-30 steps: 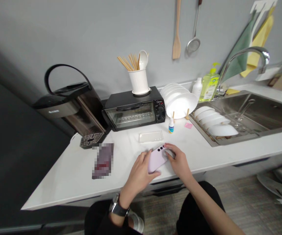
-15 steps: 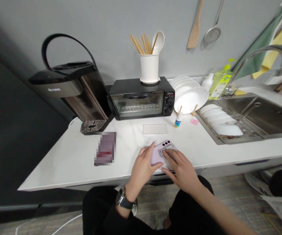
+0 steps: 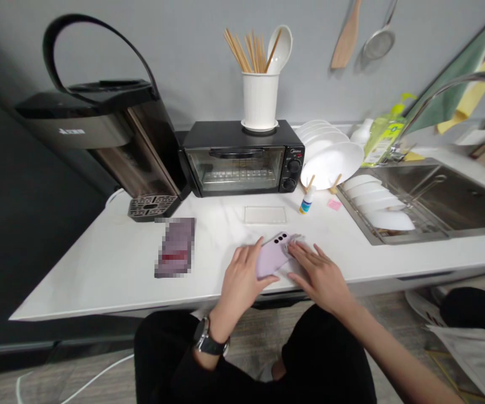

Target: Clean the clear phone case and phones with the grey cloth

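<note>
Bench [image 3: 99,286]: white, bearing what follows; its front edge lies near, so a pull toward me could drop the phone off it.
Left hand [image 3: 241,274]: narrowed around the phone's left side, holding it; if this hold slackens, pressure from the other side could make the phone skid.
Right hand [image 3: 321,276]: thumb spread wide of the fingers, fingertips pressing the cloth.
Clear case [image 3: 265,215]: just beyond the phone; touched by neither hand.
Phone [image 3: 270,260]: on the bench between my hands, lilac back up; dark lenses at its far end.
Cloth [image 3: 298,239]: grey, crumpled near the lenses; trapped grit could scratch.
Bottle [image 3: 306,202]: beyond the case's right end; a wide sweep could tip it.
</note>
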Tool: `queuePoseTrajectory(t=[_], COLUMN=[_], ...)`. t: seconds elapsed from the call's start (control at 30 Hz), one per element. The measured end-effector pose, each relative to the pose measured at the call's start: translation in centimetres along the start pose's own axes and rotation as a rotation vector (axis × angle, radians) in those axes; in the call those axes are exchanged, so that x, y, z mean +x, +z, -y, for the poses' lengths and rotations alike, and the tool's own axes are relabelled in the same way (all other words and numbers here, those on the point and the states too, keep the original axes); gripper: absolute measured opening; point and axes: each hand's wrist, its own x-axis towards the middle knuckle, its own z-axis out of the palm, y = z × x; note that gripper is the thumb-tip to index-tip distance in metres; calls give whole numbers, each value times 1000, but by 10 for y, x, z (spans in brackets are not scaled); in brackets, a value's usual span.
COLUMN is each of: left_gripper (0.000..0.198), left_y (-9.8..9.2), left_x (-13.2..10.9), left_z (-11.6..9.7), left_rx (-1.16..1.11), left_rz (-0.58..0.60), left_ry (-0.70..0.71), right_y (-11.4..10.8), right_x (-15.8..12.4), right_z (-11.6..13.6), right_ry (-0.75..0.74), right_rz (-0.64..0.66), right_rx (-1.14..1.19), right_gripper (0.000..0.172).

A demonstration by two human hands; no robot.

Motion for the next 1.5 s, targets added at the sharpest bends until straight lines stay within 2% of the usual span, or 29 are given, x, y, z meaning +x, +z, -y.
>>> queuePoseTrajectory(t=[0.07,0.1,0.23,0.3,0.37,0.43,0.53,0.6,0.67,0.73,0.77,0.87,0.93,1.0,1.07,1.17,1.23,1.3,1.37,1.43,1.5], left_gripper=[98,98,103,106,109,116,120,118,114,111,111,112,112,112,112,110,109,109,110,110,109], left_y=[-6,-9,-16,-15,-14,-13,-11,-10,-9,-9,-9,-12,-13,-13,-12,-10,-10,-10,-10,-9,-9], left_x=[-3,-4,-12,-14,-16,-16,-15,-15,-16,-17,-17,-16,-15,-14,-14,-15,-16,-15,-15,-14,-14], left_z=[-1,0,7,10,11,11,10,11,12,11,10,5,3,2,4,9,10,10,8,8,8], left_rx=[-24,-40,-132,-154,-147,-135,-119,-107,-91,-68,-57,-31,-20,-20,-25,-34,-39,-37,-30,-29,-32], left_rz=[38,58,106,100,83,75,63,47,27,14,12,8,5,7,13,17,15,6,0,3,5], left_ry=[24,34,15,-2,-12,-19,-28,-25,-11,4,8,14,10,2,-1,4,8,10,9,4,0], right_y=[3,7,22,21,15,9,9,15,20,20,18,9,5,6,10,13,10,4,1,3,10], right_x=[8,13,20,13,5,2,12,20,22,16,12,0,0,8,16,18,13,8,7,10,15], right_z=[-5,1,47,56,43,20,4,20,45,62,62,34,8,-4,4,31,36,23,3,-5,9], right_ry=[46,40,-110,-179,-163,-62,68,19,-96,-182,-198,-144,-32,71,69,-146,-251,-219,-93,12,-4], right_rz=[-39,-37,70,124,117,55,-25,1,70,135,150,108,32,-25,-24,100,164,151,79,6,-3], right_rx=[-41,-31,154,231,217,128,18,63,183,284,304,221,98,3,-1,159,247,221,109,14,27], right_gripper=[62,65,78,74,66,59,63,70,76,74,71,63,63,67,76,85,83,73,64,66,76])
